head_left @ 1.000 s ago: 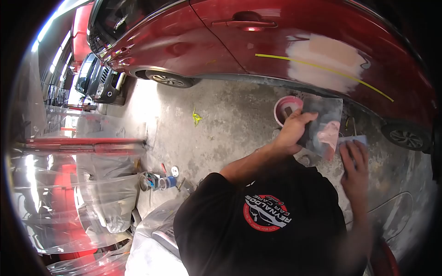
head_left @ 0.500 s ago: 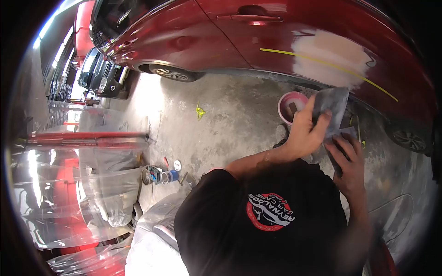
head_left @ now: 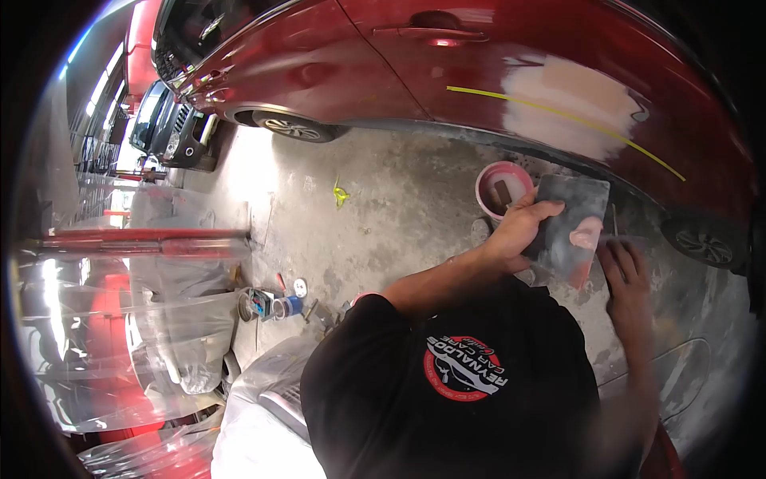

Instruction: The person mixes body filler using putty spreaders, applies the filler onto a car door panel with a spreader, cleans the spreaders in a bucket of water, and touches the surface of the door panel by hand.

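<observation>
My left hand [head_left: 519, 231] grips a grey, smeared mixing board [head_left: 562, 199] by its left side, thumb on the top face. A blob of pink body filler [head_left: 586, 233] lies near the board's right edge, with a pinkish smear at the lower corner. My right hand [head_left: 629, 283] is beside that edge, fingers curled on a thin flat spreader [head_left: 630, 238], blurred and mostly hidden. Beyond both hands is a dark red car [head_left: 383, 72] with a sanded, pale filler patch [head_left: 558, 104] crossed by a strip of yellow tape [head_left: 550, 110].
A pink bucket [head_left: 504, 168] with a brown block inside stands beside the car. Crumpled yellow tape [head_left: 341, 194] lies on the concrete floor. Cans and small tools [head_left: 279, 305] sit at lower left, near plastic sheeting [head_left: 175, 319]. A hose [head_left: 694, 343] curves at right.
The board has turned from a steep tilt to show its face and the pink filler. My right hand has moved right and slightly down, away from the board's middle.
</observation>
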Demonstrator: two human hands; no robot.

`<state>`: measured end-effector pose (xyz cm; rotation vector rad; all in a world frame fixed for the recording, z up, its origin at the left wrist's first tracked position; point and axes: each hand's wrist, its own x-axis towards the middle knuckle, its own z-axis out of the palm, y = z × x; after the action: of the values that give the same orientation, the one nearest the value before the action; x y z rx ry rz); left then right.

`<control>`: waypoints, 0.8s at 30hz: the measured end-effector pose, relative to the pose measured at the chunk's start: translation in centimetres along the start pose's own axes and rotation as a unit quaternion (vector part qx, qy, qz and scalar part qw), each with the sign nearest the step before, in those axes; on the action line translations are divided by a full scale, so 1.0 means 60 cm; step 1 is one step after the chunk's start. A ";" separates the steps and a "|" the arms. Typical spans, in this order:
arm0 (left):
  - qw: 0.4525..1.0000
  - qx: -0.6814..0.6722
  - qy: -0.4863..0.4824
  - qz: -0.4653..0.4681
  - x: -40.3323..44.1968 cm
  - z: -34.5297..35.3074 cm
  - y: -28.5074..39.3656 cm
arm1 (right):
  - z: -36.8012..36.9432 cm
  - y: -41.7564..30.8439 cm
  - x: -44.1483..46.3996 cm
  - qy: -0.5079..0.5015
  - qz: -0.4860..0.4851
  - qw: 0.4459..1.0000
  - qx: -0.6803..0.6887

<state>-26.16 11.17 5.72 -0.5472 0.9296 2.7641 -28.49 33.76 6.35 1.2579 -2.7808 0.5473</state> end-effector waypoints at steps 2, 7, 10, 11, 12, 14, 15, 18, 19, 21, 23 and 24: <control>1.000 -0.009 -0.004 -0.018 0.000 -0.011 -0.004 | -0.034 0.012 0.006 0.017 -0.003 0.999 0.039; 0.959 0.193 -0.077 0.195 0.000 -0.002 -0.023 | -0.120 -0.040 0.048 -0.118 -0.087 0.987 0.067; 0.949 0.248 -0.107 0.165 -0.004 -0.004 -0.024 | -0.134 -0.037 0.065 -0.109 -0.050 0.987 0.103; 0.951 0.243 -0.104 0.164 -0.007 -0.002 -0.029 | -0.136 -0.041 0.069 -0.022 -0.031 0.996 0.083; 0.959 0.211 -0.096 0.163 -0.008 0.002 -0.030 | -0.123 -0.038 0.066 -0.028 -0.076 0.997 0.003; 0.965 0.180 -0.087 0.169 0.000 0.000 -0.027 | -0.121 -0.040 0.058 -0.067 -0.094 0.993 0.036; 0.978 0.152 -0.053 0.135 0.005 -0.008 -0.027 | -0.120 -0.041 0.054 -0.107 -0.108 0.986 0.070; 0.997 0.072 0.024 0.028 0.009 -0.013 -0.026 | -0.114 -0.043 0.044 -0.070 0.028 0.943 0.324; 0.997 0.024 0.058 -0.037 0.013 -0.010 -0.024 | -0.112 -0.049 0.041 -0.049 0.073 0.911 0.402; 0.998 -0.016 0.040 -0.037 0.018 -0.011 -0.026 | -0.073 -0.085 0.033 -0.036 -0.056 0.980 0.189; 1.000 -0.009 0.017 -0.011 0.012 -0.007 -0.012 | -0.029 -0.069 0.011 -0.006 -0.104 0.989 0.101; 1.000 -0.012 0.020 -0.011 0.015 -0.012 -0.009 | -0.014 -0.050 0.002 0.023 -0.085 0.994 0.064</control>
<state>-26.63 11.22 4.54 -0.6140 0.8955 2.7575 -26.47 32.14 8.09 1.4690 -2.6066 0.7407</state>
